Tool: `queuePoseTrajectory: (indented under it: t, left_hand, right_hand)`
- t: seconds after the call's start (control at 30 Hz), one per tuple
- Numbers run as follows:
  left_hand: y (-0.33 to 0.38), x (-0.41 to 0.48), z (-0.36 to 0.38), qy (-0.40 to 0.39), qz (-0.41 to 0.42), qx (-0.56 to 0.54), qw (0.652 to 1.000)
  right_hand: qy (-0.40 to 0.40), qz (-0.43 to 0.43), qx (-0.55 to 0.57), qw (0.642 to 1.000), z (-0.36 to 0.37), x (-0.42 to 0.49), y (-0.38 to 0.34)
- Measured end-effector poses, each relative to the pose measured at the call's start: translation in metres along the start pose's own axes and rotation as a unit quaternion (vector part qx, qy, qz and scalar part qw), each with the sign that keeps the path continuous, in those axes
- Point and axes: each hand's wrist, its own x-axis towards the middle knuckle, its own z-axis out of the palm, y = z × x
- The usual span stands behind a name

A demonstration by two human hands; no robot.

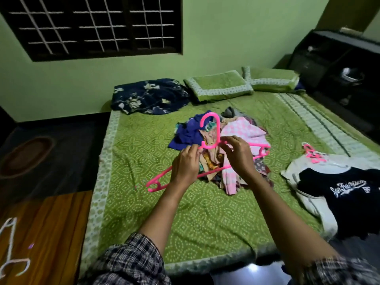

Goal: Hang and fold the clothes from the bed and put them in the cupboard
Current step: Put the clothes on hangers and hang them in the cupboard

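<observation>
Fingers [194,150] of the left hand [184,164] are curled, pinching a pink hanger [218,130] just below its hook. Fingers of the right hand [236,156] pinch the same hanger on the other side of the neck. Hanger held above the bed [205,219], hook upward, tilted. One shoulder slopes down toward the near left, the other reaches out to the right.

Nearest me: checked sleeves [133,262], both forearms stretched forward over the foot of the bed. To the left, a wooden desk [51,227] carries a white hanger [11,241], lying flat.

Bed covered in a green patterned sheet with a pale border. Near its right edge, a black T-shirt [349,194] with white lettering lies spread over a white garment [304,173]. More pink hangers [313,155] rest at the top of that white garment.

Mid-bed, directly behind the hands: a loose heap of clothes [240,130], unfolded, mixed blue, pink check and printed cloth. Held hanger is in front of it; cannot tell whether it touches.

On the floor left of the bed, a brown oval mat [26,155].

At the head of the bed: a dark blue floral blanket [148,95], bundled, then two green pillows [218,85] side by side.

Far right, a dark shelf unit [333,62]. Contents too dim to make out. On the green back wall, a window [92,25] with a pale grille.
</observation>
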Motion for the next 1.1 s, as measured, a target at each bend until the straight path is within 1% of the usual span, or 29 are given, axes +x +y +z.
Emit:
queuePoseTrajectory:
  t: [0.1, 0.23, 0.33, 0.43, 0.53, 0.6, 0.7, 0.77, 0.83, 0.93, 1.1]
  left_hand:
    - [0.008, 0.028, 0.033, -0.010, -0.015, 0.008, 1.000]
    - [0.015, 0.070, 0.074, -0.033, -0.064, 0.030, 0.997]
    - [0.015, 0.096, 0.099, -0.056, -0.077, 0.039, 0.995]
    - [0.014, 0.114, 0.120, -0.071, -0.082, 0.052, 0.993]
    - [0.014, 0.125, 0.138, -0.091, -0.110, 0.064, 0.988]
    - [0.014, 0.130, 0.152, -0.094, -0.141, 0.059, 0.984]
    - [0.012, 0.134, 0.170, -0.092, -0.203, 0.058, 0.973]
    - [0.012, 0.136, 0.182, -0.076, -0.243, 0.069, 0.965]
    - [0.012, 0.135, 0.192, -0.047, -0.276, 0.074, 0.957]
    - [0.016, 0.133, 0.207, -0.009, -0.317, 0.082, 0.945]
    - [0.019, 0.125, 0.229, 0.007, -0.396, 0.118, 0.910]
  right_hand:
    - [-0.020, 0.025, -0.001, 0.999, -0.002, 0.023, 0.037]
    - [-0.047, 0.048, -0.002, 0.998, 0.001, 0.062, 0.081]
    - [-0.072, 0.051, 0.001, 0.996, 0.004, 0.085, 0.110]
    - [-0.080, 0.054, 0.001, 0.995, 0.008, 0.097, 0.135]
    - [-0.095, 0.061, 0.018, 0.993, 0.016, 0.105, 0.155]
    - [-0.104, 0.065, 0.022, 0.992, 0.023, 0.114, 0.173]
    - [-0.086, 0.099, 0.044, 0.990, 0.033, 0.125, 0.201]
    - [-0.092, 0.120, 0.055, 0.987, 0.039, 0.133, 0.220]
    - [-0.125, 0.142, 0.068, 0.979, 0.043, 0.140, 0.240]
    - [-0.197, 0.150, 0.086, 0.965, 0.054, 0.147, 0.268]
    - [-0.310, 0.155, 0.084, 0.934, 0.076, 0.149, 0.307]
